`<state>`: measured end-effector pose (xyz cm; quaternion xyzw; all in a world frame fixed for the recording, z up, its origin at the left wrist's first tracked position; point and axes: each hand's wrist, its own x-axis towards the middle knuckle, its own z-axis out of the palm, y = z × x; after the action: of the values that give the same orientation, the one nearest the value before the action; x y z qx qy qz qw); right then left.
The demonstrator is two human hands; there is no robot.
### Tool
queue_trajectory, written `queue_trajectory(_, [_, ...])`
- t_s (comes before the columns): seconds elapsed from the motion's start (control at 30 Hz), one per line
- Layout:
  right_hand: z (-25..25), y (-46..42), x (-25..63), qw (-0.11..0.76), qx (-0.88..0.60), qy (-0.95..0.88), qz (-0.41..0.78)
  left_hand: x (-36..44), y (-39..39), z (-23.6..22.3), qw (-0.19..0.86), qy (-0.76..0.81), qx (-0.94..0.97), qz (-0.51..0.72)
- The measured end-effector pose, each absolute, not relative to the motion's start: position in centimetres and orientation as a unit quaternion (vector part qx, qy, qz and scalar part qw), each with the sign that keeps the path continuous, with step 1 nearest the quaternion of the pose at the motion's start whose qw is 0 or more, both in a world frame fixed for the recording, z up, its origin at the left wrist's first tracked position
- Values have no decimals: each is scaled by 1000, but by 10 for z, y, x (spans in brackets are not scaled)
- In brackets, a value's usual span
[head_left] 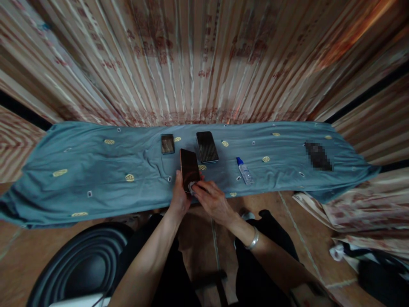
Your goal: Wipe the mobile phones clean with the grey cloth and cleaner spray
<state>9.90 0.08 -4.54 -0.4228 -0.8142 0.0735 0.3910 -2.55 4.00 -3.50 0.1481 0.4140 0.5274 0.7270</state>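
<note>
My left hand (180,195) grips a dark smartphone (189,166) by its lower left side, tilted above the front of the cloth-covered table. With bent fingers, my right hand (211,199) presses a small whitish wad (191,186), perhaps tissue or cloth, against the lower part of the phone's screen. Just beyond lies a second smartphone (207,147), dark side up, on the cloth. To the right of my hands rests a clear spray bottle (245,171) with a blue cap, lying on its side.
A teal patterned cloth (147,187) covers the long table. A small blurred square item (168,144) lies at the back left, a blurred dark object (318,156) at the right. Striped curtains (191,64) hang behind. A black round ridged stool or tub (86,264) stands at lower left.
</note>
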Motion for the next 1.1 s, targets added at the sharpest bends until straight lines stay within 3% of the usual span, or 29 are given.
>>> queue_trajectory(0.23, [-38,-3,87,417,-381,-822,76,-21,34,-33,742,425,135,501])
queue_trajectory(0.5, [-40,-3,89,380,-405,-828,84,-17,29,-41,742,415,137,509])
queue_trajectory(0.63, [-42,2,94,377,-414,-826,73,-12,26,-51,693,430,136,563])
queue_trajectory(1.1, [-49,45,124,390,-487,-780,36,0,13,-43,654,407,370,519])
